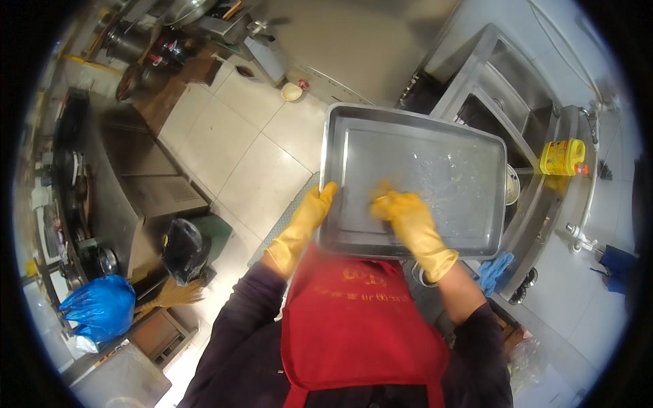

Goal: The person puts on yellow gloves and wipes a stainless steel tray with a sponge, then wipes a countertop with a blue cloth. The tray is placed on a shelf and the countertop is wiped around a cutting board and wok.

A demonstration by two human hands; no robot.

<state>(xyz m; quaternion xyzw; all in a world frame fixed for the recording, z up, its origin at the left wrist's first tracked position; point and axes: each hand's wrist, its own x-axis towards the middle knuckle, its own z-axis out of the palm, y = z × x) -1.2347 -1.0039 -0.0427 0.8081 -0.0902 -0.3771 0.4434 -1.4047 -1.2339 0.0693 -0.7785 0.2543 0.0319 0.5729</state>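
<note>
A large rectangular stainless steel tray [377, 153] is held out before my red apron, tilted up a little. My left hand [312, 206], in a yellow rubber glove, grips its left rim, with the thumb along the edge. Inside the tray, my right hand [403, 209] in a matching glove is bent over the bottom near the middle. Its fingers are blurred, so whether they hold something cannot be made out. Wet streaks and a few small bits [449, 173] lie on the right half of the tray bottom.
Right of the tray is a stainless steel sink [510, 81], with a yellow jug [561, 158] on its ledge and a blue cloth [495, 273] nearer me. On the left are a black-lined bin [186, 250], a straw broom [173, 293] and a blue plastic bag [99, 308].
</note>
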